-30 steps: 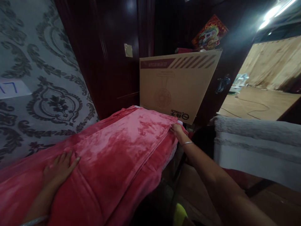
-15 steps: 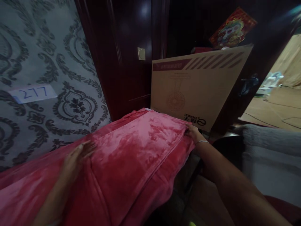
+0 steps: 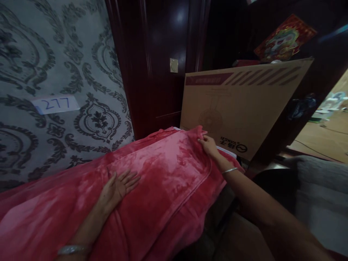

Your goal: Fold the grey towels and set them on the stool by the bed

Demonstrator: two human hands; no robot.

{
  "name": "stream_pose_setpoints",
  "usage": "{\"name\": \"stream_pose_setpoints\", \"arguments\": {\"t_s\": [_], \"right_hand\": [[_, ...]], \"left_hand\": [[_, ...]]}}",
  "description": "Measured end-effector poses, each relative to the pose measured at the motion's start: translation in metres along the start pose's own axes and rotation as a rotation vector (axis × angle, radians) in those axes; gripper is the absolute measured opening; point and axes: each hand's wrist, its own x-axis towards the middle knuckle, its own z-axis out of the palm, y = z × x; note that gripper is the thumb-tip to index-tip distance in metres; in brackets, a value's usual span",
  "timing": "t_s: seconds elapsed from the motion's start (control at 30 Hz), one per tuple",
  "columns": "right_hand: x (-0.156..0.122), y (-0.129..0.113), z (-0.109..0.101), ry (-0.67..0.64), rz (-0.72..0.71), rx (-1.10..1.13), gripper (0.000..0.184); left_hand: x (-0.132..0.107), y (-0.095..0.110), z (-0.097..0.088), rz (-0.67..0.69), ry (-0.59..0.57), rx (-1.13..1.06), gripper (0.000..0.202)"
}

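Observation:
A pinkish-red plush cloth (image 3: 163, 181) with seams and folds lies spread over a long raised surface; whether it is a garment or a blanket I cannot tell. At its far end, my right hand (image 3: 208, 145) pinches the edge and holds it lifted, so the fabric bunches below the fingers. A white edge shows under the cloth beside that wrist. My left hand (image 3: 119, 186) is open over the middle of the cloth, palm partly up and fingers stretched to the right, with nothing held in it.
Behind the cloth a large cardboard box (image 3: 236, 105) leans by a dark red door (image 3: 157, 90). Patterned wallpaper (image 3: 100, 119) with a paper label (image 3: 57, 104) reading 277 borders the left side. A grey padded seat (image 3: 320, 188) stands at right.
My right hand has lifted the far right corner of the cloth and drawn it left. My left hand has moved right over the cloth with its fingers extended. The view has shifted slightly.

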Motion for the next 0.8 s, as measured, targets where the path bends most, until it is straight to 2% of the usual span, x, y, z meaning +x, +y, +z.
{"name": "stream_pose_setpoints", "arguments": {"t_s": [0.1,0.2,0.3,0.43,0.57,0.7,0.8], "right_hand": [[-0.043,-0.001,0.017,-0.323,-0.273,-0.105,0.008],[-0.092,0.015,0.014,-0.645,-0.639,-0.212,0.010],[-0.129,0.039,0.002,-0.777,-0.752,-0.241,0.020],[-0.145,0.059,-0.008,-0.803,-0.716,-0.242,0.028],[-0.136,0.052,-0.008,-0.676,-0.643,-0.201,0.027],[-0.133,0.038,-0.005,-0.544,-0.693,-0.092,0.026],[-0.146,0.039,-0.004,-0.561,-0.770,-0.076,0.024]], "left_hand": [[0.003,-0.001,-0.005,-0.007,-0.026,-0.007,0.050],[0.005,-0.003,-0.008,-0.004,-0.071,-0.014,0.048],[0.003,-0.005,-0.006,0.014,-0.066,0.000,0.043],[-0.001,-0.007,0.000,0.028,-0.009,0.060,0.031],[0.005,-0.007,0.012,0.011,0.087,0.148,0.012],[0.032,-0.007,0.036,-0.052,0.127,0.240,0.012],[0.061,-0.010,0.059,0.052,0.144,0.266,0.025]]}}
